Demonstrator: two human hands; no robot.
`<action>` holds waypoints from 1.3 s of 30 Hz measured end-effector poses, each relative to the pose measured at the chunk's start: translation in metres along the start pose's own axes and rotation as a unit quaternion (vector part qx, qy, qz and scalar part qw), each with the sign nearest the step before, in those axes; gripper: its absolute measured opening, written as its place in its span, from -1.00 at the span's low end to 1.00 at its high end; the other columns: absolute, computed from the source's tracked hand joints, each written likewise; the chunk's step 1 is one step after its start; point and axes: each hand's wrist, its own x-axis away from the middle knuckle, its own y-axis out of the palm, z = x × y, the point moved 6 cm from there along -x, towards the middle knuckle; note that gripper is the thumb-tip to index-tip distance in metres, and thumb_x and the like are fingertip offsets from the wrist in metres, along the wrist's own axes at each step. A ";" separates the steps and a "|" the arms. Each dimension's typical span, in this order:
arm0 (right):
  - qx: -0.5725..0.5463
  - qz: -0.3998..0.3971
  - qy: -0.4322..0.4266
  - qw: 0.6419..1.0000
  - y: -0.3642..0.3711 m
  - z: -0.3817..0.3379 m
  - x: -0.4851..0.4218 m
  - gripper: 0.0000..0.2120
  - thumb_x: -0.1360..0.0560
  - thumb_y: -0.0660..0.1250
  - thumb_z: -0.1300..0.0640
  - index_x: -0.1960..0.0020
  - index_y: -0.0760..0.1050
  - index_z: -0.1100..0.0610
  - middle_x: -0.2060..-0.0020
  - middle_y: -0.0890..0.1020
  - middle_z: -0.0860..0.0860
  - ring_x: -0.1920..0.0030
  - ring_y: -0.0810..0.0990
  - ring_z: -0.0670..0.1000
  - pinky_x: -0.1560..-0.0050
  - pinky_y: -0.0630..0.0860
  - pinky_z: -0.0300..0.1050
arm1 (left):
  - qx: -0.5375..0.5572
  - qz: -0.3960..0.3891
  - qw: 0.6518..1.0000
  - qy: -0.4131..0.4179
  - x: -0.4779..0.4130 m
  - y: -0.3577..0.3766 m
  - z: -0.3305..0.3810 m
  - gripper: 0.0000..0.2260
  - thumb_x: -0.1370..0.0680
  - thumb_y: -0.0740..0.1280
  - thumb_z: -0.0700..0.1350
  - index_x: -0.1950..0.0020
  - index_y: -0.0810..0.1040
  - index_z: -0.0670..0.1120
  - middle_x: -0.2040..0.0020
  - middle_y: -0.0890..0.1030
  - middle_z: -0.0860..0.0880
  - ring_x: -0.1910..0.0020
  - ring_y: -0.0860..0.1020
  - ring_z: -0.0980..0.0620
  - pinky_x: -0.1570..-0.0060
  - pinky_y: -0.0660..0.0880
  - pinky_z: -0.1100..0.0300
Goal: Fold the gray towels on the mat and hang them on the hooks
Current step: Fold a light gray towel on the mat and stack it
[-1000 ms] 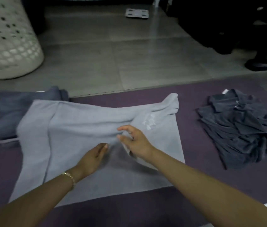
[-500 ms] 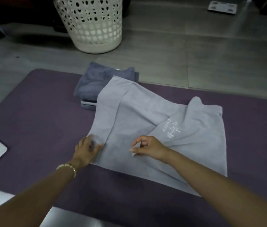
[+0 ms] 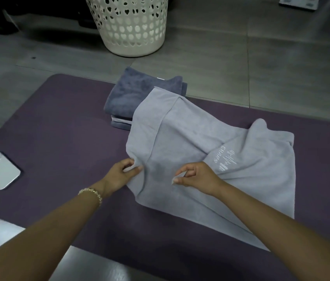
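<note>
"What is new?"

"The left hand (image 3: 122, 176) has slid from the middle of the light gray towel (image 3: 210, 138) out to its side edge. Its fingers now squeeze that edge."

"And the right hand (image 3: 199, 177)?"

"Its thumb and first finger pinch a little bit of towel too."

"Where is the towel?"

"On the purple mat (image 3: 69, 128), spread out past both sets of fingertips. The folded towels (image 3: 139, 94) sit farther off, beyond the left fingers. I think a fold comes next."

Grays against purple
Pale gray towel (image 3: 190, 128) is carrying white lettering; mat (image 3: 58, 128) is showing plum, folded towels (image 3: 135, 94) slate blue, basket (image 3: 131, 27) cream with heart-shaped holes.
</note>
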 end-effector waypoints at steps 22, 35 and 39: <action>0.105 0.183 -0.192 0.959 -0.160 -0.075 0.124 -0.82 -0.37 0.43 0.00 0.25 0.61 0.12 0.23 0.61 -0.05 0.17 0.57 -0.14 0.03 0.41 -0.40 | 0.117 -0.157 0.948 0.252 0.022 0.189 0.214 -0.56 -0.63 0.14 -0.04 0.14 0.43 -0.45 0.23 0.45 -0.22 0.17 0.42 -0.08 -0.06 0.43 -0.28; 0.078 0.214 -0.162 0.960 -0.193 -0.042 0.147 -0.85 -0.54 0.29 0.10 0.13 0.62 -0.01 0.18 0.68 -0.02 0.16 0.58 -0.04 0.07 0.46 -0.38 | 0.098 -0.190 0.956 0.202 0.029 0.254 0.212 -0.57 -0.65 0.08 0.02 -0.04 0.59 -0.29 0.00 0.65 -0.26 -0.04 0.61 -0.17 -0.08 0.55 -0.02; 0.062 0.226 -0.157 0.959 -0.197 -0.037 0.144 -0.85 -0.55 0.30 0.15 0.12 0.64 0.10 0.18 0.66 0.15 0.20 0.53 0.07 0.11 0.45 -0.31 | 0.071 -0.189 0.947 0.251 0.036 0.258 0.217 -0.45 -0.56 0.13 0.16 -0.01 0.54 -0.36 0.06 0.59 -0.35 0.08 0.60 -0.18 -0.07 0.53 -0.13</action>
